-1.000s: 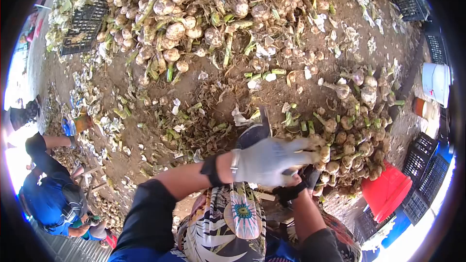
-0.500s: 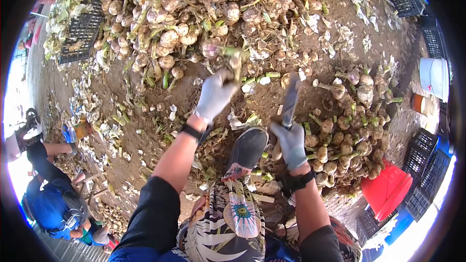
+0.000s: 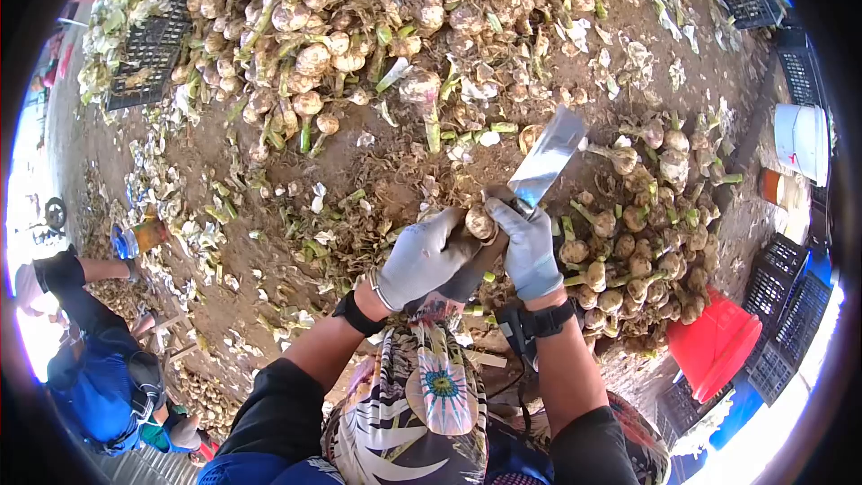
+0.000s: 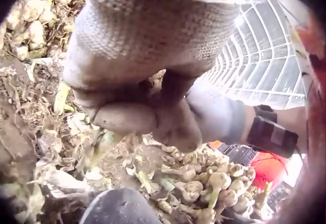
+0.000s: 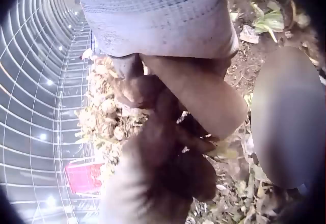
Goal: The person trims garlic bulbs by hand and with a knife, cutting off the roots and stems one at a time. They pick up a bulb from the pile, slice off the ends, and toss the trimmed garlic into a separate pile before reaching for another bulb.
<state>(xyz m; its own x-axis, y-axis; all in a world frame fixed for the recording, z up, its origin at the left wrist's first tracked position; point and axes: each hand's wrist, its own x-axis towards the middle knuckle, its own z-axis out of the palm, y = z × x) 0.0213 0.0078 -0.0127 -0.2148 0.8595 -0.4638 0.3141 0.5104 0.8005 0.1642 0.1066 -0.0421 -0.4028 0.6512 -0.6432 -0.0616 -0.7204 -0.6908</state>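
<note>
My gloved left hand (image 3: 426, 256) holds a garlic bulb (image 3: 480, 223) in its fingers, in front of my lap. Right beside it, my gloved right hand (image 3: 530, 247) grips a knife with a broad, shiny blade (image 3: 549, 154) that points up and away. Both hands come close together, and fingers cover much of the bulb. In the right wrist view a tan handle (image 5: 198, 94) lies under the glove. Ahead, a garlic bulb with a purplish tint (image 3: 420, 88) lies at the edge of a large heap of untrimmed garlic (image 3: 314, 13), its green stem toward me.
A smaller pile of garlic with short stems (image 3: 637, 256) lies at my right, near a red bucket (image 3: 714, 346). Black crates (image 3: 777, 305) and a white bucket (image 3: 802, 144) stand farther right. Husks and stem pieces litter the ground. Another person (image 3: 99, 377) sits at the left. My shoe (image 4: 119, 208) is below.
My left hand went from the right-hand pile to the large heap, then came back with a garlic bulb to my right hand. The knife blade has tilted to the right.
</note>
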